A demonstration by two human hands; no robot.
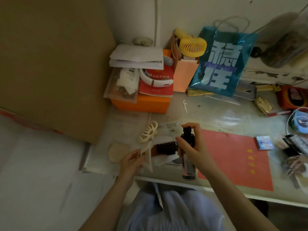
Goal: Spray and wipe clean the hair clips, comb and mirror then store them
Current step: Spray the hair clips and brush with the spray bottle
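A cream claw hair clip is seen at about nine o'clock from a spray bottle with a black cap and clear body. A black-bristled brush lies between them. At three o'clock a red folder bears yellow characters. At twelve, an orange box, a yellow fan and a blue bag with pale lettering are shown.

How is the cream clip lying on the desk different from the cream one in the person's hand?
The claw clip is short and rounded with open loops; the held clip is long and narrow. The claw clip lies free on the desk, while the left hand pinches the long one beside the spray bottle in the right hand. Both are cream.
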